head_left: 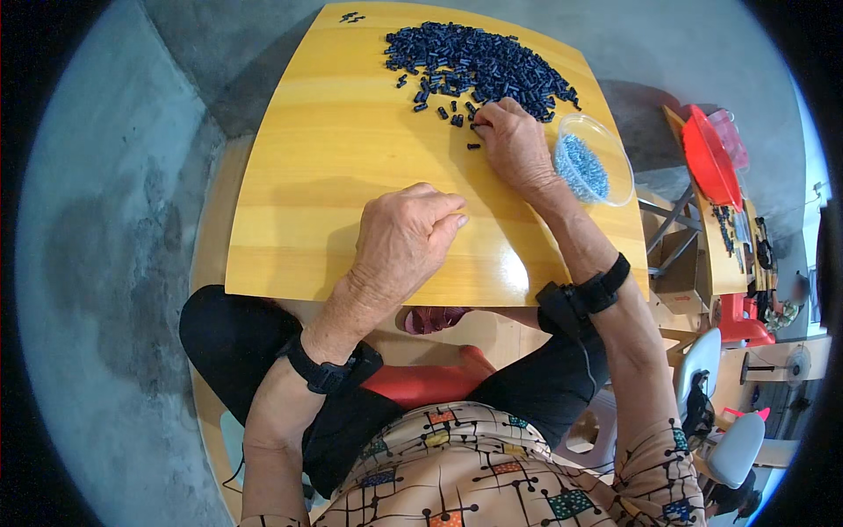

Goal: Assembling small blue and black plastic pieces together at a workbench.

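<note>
Bare grey concrete floor runs all round a low yellow wooden table, glossy on top, with the person seated close against its near edge, knees under it.

On the far part of the table lies a heap of small dark blue cylindrical pieces, thick in the middle and thinning into loose strays toward the person. Two or three more pieces sit apart at the far edge.

The right hand reaches to the near fringe of the heap, palm down, fingers bent, with the fingertips pinched narrow on one dark piece. Another stray lies just beside that hand on the bare wood.

The left hand rests on the table nearer the person, well apart from the heap, curled into a loose fist with fingertips drawn together; I cannot tell whether it holds anything.

A clear plastic bowl stands at the table's right edge, just beside the right wrist, with a mound of tiny pale blue bits in it.

Both wrists wear black straps.

Off to the right stands another table with a red tray.
</note>
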### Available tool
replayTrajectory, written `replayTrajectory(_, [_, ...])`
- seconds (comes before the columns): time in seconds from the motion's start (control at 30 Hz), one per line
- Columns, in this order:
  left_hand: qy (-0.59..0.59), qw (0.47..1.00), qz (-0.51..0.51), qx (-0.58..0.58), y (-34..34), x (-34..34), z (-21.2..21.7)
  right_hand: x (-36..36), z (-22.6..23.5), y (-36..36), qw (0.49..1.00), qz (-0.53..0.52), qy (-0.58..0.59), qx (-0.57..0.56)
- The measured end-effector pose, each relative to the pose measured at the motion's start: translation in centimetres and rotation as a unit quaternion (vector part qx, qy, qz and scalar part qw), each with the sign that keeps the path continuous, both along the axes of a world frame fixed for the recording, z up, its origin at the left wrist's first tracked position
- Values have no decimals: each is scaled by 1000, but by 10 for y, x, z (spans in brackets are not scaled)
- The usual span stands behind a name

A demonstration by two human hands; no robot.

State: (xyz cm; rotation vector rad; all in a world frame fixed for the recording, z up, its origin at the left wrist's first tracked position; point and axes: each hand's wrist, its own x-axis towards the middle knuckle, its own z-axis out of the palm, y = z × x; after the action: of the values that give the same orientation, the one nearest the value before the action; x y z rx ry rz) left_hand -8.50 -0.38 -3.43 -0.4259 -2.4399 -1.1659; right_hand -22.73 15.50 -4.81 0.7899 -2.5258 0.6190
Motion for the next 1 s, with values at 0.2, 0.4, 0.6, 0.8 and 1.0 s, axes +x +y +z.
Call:
replayTrajectory(0.2, [-21,999,17,24,1,-2,0,8,8,6,1000,-23,-1,14])
replayTrajectory(0.4, [-195,860,-42,470,6,-1,15,94,55,3,974,45,-163,-153])
replayTrajectory(0.6, [-262,837,-68,475,14,8,17,133,43,5,908,68,-257,-325])
replayTrajectory(0.8, [-265,819,-108,497,18,11,17,146,40,15,814,80,-344,-460])
replayTrajectory(1.0, [-299,776,-144,537,19,14,19,150,37,19,819,82,-315,-473])
